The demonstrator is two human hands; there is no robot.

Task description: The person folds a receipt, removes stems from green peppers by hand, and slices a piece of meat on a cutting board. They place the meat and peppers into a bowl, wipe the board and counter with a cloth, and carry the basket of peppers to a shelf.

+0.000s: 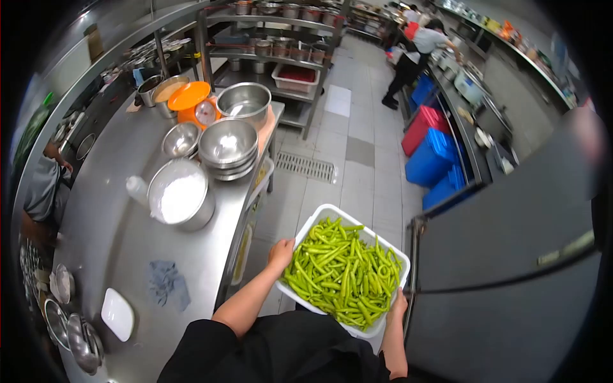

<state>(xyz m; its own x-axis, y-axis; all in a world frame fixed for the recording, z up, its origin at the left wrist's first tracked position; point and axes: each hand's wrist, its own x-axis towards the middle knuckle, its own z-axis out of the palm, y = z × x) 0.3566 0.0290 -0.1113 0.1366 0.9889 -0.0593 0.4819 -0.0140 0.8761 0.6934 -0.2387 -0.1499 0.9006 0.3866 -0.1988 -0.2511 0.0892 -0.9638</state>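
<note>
A white plastic tub [327, 212] full of long green peppers [345, 271] is held in front of my body, over the floor. My left hand [281, 254] grips its left rim, fingers wrapped round the edge. On the right side of the tub, my right hand [397, 305] is closed on the rim near the lower right corner. The undersides of both hands are hidden by the tub. Its left side is close to the steel table's edge, and the grey door stands just to its right.
The steel table [134, 242] at left bears a pot of white powder [182, 195], stacked steel bowls [228, 143], an orange scale [191, 102], a blue cloth [168, 284] and a white dish [118, 314]. A grey door [498, 255] stands right. Blue bins [431, 156] and a person [418, 54] are farther ahead.
</note>
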